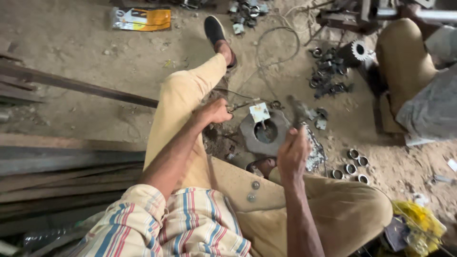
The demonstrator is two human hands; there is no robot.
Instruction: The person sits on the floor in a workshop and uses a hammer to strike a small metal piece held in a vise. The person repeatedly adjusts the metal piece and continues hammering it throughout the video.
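Note:
I sit on a dirt floor with a round grey metal block (247,131) that has a hole in its middle between my legs. My left hand (215,112) grips pliers (240,106) that pinch a small pale square metal piece (259,112) over the block's hole. My right hand (293,152) is raised beside the block, closed around the handle of a hammer (299,110), whose head is blurred above the block's right side.
Several short metal rings (351,167) lie on the ground at the right. A heap of dark metal parts (328,71) and a toothed cylinder (356,51) sit farther back. Long steel bars (71,157) lie at the left. Another person's leg (404,62) is at the upper right.

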